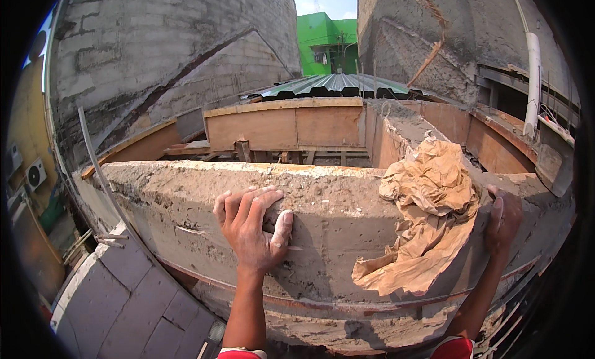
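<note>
My left hand (254, 229) rests on the near upper edge of a rough concrete beam (334, 229). Its fingers are bent over the top, the thumb stands apart against the front face, and pale dust coats the fingertips. Farther right, my right hand (504, 219) lies at the same edge, seen side-on, with index finger and thumb apart and the other fingers mostly hidden. Between the hands, nearer the right one, a crumpled brown paper sheet (434, 191) is draped over the top and hangs down the front. The right hand appears beside the paper, not clearly gripping it.
Behind the beam stand plywood formwork panels (251, 131) and a corrugated metal sheet (334, 85). Tall block walls (167, 43) rise on both sides. A thin pole (108, 185) leans at the left over a grey block wall (133, 291). A white pipe (532, 80) stands at right.
</note>
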Demonstrator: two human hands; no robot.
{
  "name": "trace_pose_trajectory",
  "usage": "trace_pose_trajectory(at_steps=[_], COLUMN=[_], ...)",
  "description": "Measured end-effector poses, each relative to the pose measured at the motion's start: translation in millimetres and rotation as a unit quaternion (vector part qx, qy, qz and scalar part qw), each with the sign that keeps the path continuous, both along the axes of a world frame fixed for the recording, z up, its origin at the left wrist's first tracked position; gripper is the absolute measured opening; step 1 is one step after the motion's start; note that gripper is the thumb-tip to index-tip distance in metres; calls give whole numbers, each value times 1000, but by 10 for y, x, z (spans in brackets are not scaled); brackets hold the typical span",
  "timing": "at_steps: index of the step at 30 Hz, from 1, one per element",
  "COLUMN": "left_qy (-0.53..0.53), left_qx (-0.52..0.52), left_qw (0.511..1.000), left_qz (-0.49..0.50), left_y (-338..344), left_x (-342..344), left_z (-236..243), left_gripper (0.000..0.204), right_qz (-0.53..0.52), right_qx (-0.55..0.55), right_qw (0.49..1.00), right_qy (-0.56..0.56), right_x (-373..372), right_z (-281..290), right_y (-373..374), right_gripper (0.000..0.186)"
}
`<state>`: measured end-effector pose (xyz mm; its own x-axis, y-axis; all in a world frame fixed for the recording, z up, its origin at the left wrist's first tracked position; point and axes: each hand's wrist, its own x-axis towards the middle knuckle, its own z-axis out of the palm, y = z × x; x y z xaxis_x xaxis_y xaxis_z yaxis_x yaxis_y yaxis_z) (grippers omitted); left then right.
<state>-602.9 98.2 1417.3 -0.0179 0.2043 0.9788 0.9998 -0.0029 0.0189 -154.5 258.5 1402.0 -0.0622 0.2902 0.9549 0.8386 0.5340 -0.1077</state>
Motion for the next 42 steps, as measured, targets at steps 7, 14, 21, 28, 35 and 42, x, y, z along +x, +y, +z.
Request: trace_pose_trajectory(at_steps=[7, 14, 21, 28, 35, 42], left_qy=[-2, -1, 0, 3, -2, 5], left_qx=[-1, 4, 3, 5, 4, 10], left_qw=[1000, 1000, 1000, 1000, 1000, 1000], left_qz=[-15, -14, -12, -13, -11, -15], left_y=[-7, -16, -28, -28, -33, -41], left_x=[-46, -66, -53, -67, -71, -105], left_z=[-29, -63, -62, -84, -109, -118], left_gripper=[28, 28, 28, 28, 29, 28], right_qz=[6, 7, 6, 0, -6, -12], right_qx=[-1, -7, -6, -32, -25, -7], right_qw=[1000, 1000, 1000, 999, 1000, 1000], right_qy=[0, 4, 0, 19, 14, 6], right_x=[26, 24, 73, 109, 78, 116], right_z=[-38, -97, -113, -181, -160, -202], right_y=[13, 19, 20, 28, -2, 57], right_gripper=[47, 45, 45, 46, 47, 46])
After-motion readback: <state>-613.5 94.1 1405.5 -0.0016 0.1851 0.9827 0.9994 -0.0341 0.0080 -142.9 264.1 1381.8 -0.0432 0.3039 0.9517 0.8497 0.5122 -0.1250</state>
